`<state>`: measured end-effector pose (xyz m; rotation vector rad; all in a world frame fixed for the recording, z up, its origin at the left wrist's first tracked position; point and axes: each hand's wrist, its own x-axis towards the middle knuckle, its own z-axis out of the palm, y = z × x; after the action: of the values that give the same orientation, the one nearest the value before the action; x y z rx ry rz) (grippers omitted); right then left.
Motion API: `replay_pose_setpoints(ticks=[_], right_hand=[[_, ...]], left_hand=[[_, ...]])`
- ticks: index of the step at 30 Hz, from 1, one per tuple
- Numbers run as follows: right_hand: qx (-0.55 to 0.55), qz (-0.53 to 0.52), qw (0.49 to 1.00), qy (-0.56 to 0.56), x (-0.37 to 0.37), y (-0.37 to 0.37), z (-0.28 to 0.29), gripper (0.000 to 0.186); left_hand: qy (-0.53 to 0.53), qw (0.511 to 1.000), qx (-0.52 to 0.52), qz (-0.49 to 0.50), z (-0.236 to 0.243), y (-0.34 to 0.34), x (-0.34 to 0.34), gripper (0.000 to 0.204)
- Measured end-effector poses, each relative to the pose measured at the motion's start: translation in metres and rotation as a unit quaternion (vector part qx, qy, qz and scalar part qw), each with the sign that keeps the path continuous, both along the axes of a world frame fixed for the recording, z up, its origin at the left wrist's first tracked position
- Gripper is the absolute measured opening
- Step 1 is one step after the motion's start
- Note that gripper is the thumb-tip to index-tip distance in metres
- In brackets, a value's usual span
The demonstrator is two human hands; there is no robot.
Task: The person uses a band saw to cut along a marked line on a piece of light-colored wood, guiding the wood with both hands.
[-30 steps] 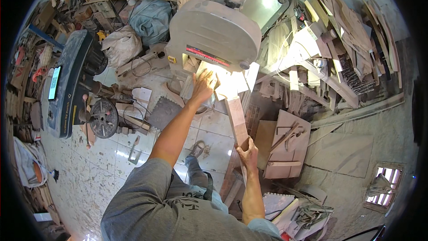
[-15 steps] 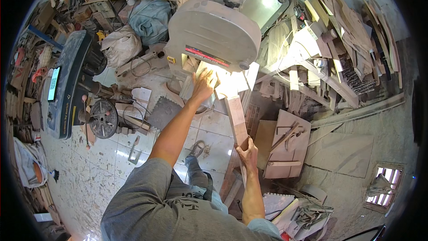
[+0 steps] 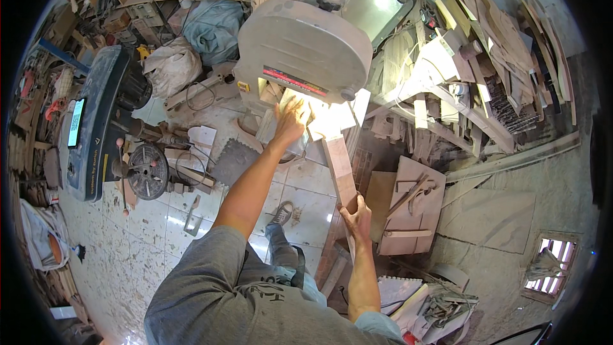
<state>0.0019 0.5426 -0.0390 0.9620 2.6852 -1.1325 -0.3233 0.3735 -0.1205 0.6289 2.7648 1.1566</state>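
Note:
A long wooden beam (image 3: 340, 165) runs from the lit table of a grey bandsaw (image 3: 303, 45) back toward me. My right hand (image 3: 357, 216) is closed around its near part, thumb on top. My left hand (image 3: 292, 118) lies at the saw table, left of the beam's far end, its fingers stretched forward. Strong lamp glare washes out the fingertips and the beam's far end, so I cannot tell how firmly they touch the wood. The blade is hidden beneath the saw's rounded upper housing.
On the left stands a dark drill press (image 3: 102, 124) with a round handwheel (image 3: 148, 171). Scrap wood (image 3: 491, 45) is heaped at the back right. Nearer on the right, a flat board (image 3: 412, 207) carries hand tools. My foot (image 3: 283, 212) stands on the tiled floor (image 3: 217, 217).

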Motion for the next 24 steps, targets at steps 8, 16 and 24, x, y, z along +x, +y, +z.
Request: replay_pose_setpoints(ticks=[8, 16, 24], right_hand=[[-0.001, 0.001, 1.0, -0.004, -0.004, 0.006, -0.003, 0.081], [-0.003, 0.017, 1.0, -0.004, -0.012, 0.006, 0.013, 0.082], [0.018, 0.036, 0.999, 0.032, -0.011, 0.013, 0.003, 0.08]], left_hand=[[0.008, 1.0, -0.006, 0.006, -0.005, 0.002, -0.005, 0.046], [0.013, 1.0, 0.025, 0.007, -0.004, 0.003, -0.007, 0.042], [0.013, 1.0, 0.0, -0.004, -0.001, 0.006, -0.012, 0.041]])
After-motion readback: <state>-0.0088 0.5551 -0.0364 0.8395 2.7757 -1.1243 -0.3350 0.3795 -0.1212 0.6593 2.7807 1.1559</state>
